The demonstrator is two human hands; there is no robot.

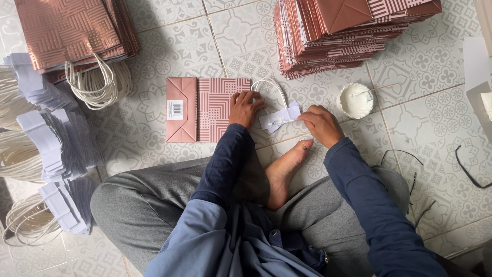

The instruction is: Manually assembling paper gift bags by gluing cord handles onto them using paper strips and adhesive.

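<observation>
Two bare hands work over a patterned tile floor [154, 128] where a person sits cross-legged. Left hand [245, 107] lies spread and pressed flat on the open end of a flattened rose-pink paper bag with a geometric striped print [215, 110], pinning it down. Right hand [320, 123] pinches one end of a white paper strip carrying a looped white cord handle [279, 117], which lies just past the left fingertips, at the bag's mouth. Done well, I judge, the strip should sit square to the bag's edge, held firmly while pressed down. A small round white dish [355, 100] sits just beyond the right hand. Stacks of matching pink bags [338, 36] lie farther off, and bundles of white handle strips [46, 143] lie well away past the left arm.
</observation>
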